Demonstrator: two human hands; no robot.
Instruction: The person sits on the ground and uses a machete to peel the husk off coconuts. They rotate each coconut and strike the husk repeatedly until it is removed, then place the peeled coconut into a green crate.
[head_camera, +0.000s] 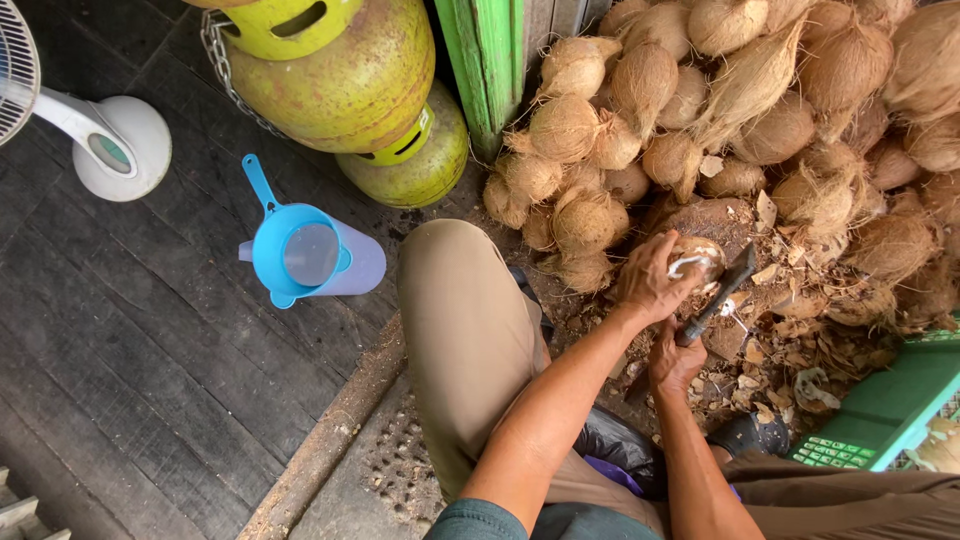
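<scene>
My left hand (650, 280) grips a partly peeled coconut (698, 257), brown outside with white flesh showing, held over a dark chopping block (712, 220). Just below it, my right hand (676, 362) is closed around the handle of a dark knife (722, 292) whose blade rests against the coconut. Both forearms reach up from the bottom of the view. My bent leg in tan trousers (465, 330) lies to the left of the hands.
A big heap of husked coconuts (760, 100) fills the upper right. Husk scraps (780, 330) litter the ground. A green crate (885, 405) sits at right. Two yellow-green gas cylinders (350, 80), a blue jug with strainer (305, 255), a white fan base (120, 145) and a green post (485, 60) stand on dark planks at left.
</scene>
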